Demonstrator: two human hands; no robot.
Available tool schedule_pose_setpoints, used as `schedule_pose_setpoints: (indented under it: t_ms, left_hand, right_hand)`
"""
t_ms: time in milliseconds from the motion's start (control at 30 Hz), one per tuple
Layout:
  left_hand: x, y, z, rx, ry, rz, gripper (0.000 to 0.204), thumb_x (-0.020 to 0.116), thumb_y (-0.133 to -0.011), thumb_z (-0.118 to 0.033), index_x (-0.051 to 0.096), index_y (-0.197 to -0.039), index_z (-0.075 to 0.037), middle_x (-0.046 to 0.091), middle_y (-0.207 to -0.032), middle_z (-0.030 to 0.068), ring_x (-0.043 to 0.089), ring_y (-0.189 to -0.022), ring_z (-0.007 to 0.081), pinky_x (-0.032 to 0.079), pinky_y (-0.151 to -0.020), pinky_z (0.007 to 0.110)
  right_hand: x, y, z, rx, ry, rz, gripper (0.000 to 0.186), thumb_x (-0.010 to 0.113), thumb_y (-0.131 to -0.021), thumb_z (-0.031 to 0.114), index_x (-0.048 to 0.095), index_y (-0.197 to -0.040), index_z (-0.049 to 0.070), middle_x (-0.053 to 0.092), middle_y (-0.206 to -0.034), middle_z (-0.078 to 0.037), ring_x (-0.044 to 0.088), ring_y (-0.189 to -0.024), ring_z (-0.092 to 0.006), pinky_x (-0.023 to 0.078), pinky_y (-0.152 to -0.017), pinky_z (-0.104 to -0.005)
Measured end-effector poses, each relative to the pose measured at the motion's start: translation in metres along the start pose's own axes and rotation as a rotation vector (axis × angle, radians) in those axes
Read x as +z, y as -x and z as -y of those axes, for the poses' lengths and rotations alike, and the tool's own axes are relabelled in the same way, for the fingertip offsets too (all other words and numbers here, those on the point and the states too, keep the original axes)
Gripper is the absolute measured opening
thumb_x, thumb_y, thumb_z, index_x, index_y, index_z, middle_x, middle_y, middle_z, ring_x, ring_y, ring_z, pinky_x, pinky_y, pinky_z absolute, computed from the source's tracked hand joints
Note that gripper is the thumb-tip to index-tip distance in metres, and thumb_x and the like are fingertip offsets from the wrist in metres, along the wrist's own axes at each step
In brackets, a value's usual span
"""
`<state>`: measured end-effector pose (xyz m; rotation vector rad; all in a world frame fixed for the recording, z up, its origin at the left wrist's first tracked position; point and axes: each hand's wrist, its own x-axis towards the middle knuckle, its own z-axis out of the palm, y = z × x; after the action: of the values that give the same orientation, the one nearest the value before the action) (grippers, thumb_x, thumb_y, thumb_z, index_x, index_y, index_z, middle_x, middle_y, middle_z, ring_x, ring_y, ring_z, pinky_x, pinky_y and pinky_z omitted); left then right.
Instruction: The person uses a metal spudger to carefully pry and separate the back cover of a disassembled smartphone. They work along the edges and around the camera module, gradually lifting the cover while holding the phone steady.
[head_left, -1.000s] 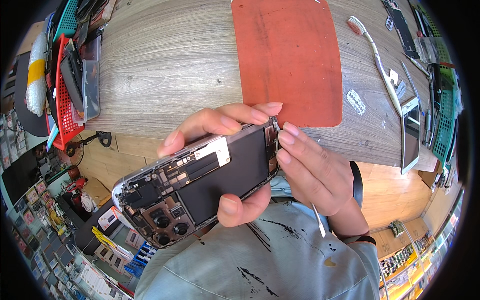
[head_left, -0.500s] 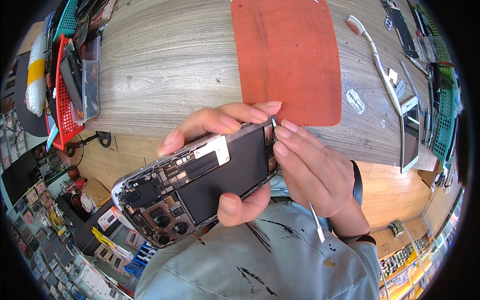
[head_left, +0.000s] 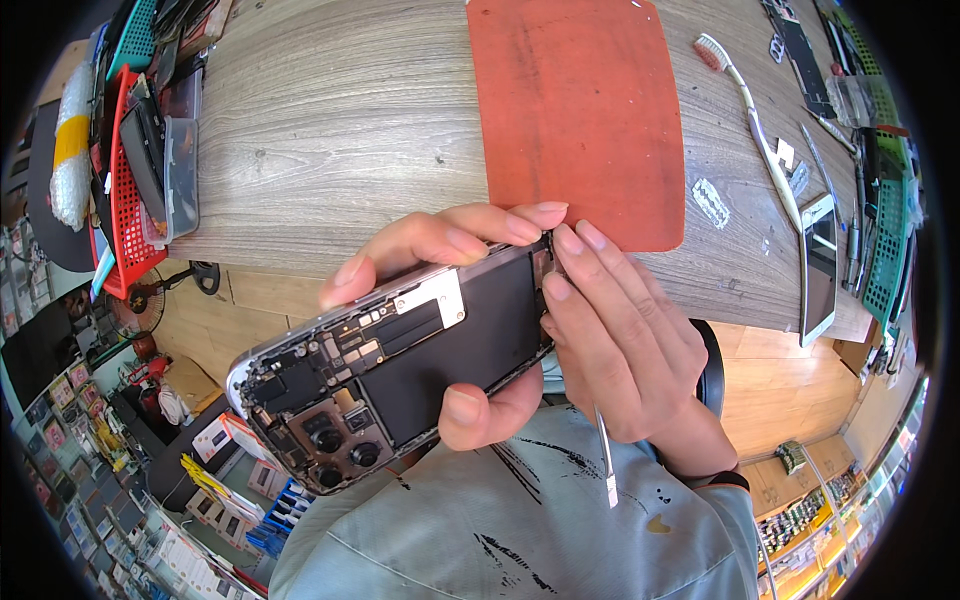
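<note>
An opened smartphone (head_left: pixel 450 350) is tilted above my lap at the table's near edge, its inside facing up. Its black battery, circuit board and cluster of camera lenses show. My left hand (head_left: pixel 425 240) is closed around it, fingers along the upper long edge and thumb (head_left: pixel 466 410) on the lower one. At the phone's right end, my right hand (head_left: pixel 635 350) presses its fingertips against the corner and short edge. A thin metal tool with a flat, pale end (head_left: pixel 606 455) sticks out below the right palm; its other end is hidden by the fingers.
An orange-red mat (head_left: pixel 580 120) lies on the wooden table beyond my hands. To its right are a razor blade (head_left: pixel 711 203), a toothbrush (head_left: pixel 748 110) and a white-framed phone (head_left: pixel 820 275). A red basket (head_left: pixel 125 220) stands far left, a green basket (head_left: pixel 888 260) far right.
My right hand has turned, its fingers now lying flatter over the phone's corner. The tool's lower end has swung left. The phone has shifted slightly right.
</note>
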<state>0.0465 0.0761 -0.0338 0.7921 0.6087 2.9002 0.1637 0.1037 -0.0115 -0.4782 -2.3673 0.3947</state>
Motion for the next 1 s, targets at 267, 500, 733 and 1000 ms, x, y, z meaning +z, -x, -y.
schedule_pose_setpoints:
  t_ms: [267, 500, 733, 1000]
  left_hand:
    - [-0.004, 0.001, -0.003, -0.027, -0.023, 0.017, 0.09, 0.07, -0.102, -0.034, 0.023, -0.172, -0.001, 0.056, -0.124, 0.0384, 0.071, -0.097, 0.0537, 0.068, -0.085, 0.073]
    - [-0.003, 0.0, 0.0, 0.0, -0.031, 0.012, 0.091, 0.071, -0.102, -0.033, 0.023, -0.171, 0.002, 0.057, -0.121, 0.0392, 0.072, -0.095, 0.054, 0.069, -0.082, 0.07]
    - [-0.002, 0.001, 0.003, 0.01, 0.001, 0.0, 0.092, 0.071, -0.101, -0.033, 0.022, -0.172, 0.0, 0.056, -0.122, 0.0388, 0.072, -0.096, 0.0534, 0.069, -0.083, 0.07]
    - [-0.006, 0.001, -0.001, -0.037, 0.008, 0.039, 0.094, 0.073, -0.101, -0.033, 0.022, -0.174, -0.005, 0.056, -0.126, 0.0373, 0.072, -0.1, 0.0523, 0.068, -0.088, 0.073]
  right_hand:
    - [0.005, -0.001, 0.001, -0.016, 0.164, -0.042, 0.023, 0.071, -0.103, 0.014, 0.083, -0.12, 0.004, 0.085, -0.128, -0.019, 0.084, -0.119, -0.0315, 0.068, -0.088, -0.0393]
    - [0.013, 0.0, -0.001, -0.031, 0.147, -0.1, 0.029, 0.07, -0.101, 0.012, 0.083, -0.125, 0.001, 0.083, -0.127, -0.022, 0.084, -0.116, -0.0342, 0.068, -0.086, -0.0404]
    - [0.021, 0.004, -0.003, -0.024, 0.105, -0.169, 0.032, 0.074, -0.097, 0.008, 0.082, -0.126, -0.003, 0.081, -0.128, -0.026, 0.084, -0.115, -0.0378, 0.07, -0.083, -0.0411]
    - [0.01, 0.006, -0.002, 0.073, -0.143, -0.103, 0.033, 0.08, -0.096, 0.001, 0.08, -0.128, -0.008, 0.076, -0.134, -0.032, 0.082, -0.117, -0.0428, 0.072, -0.089, -0.0449]
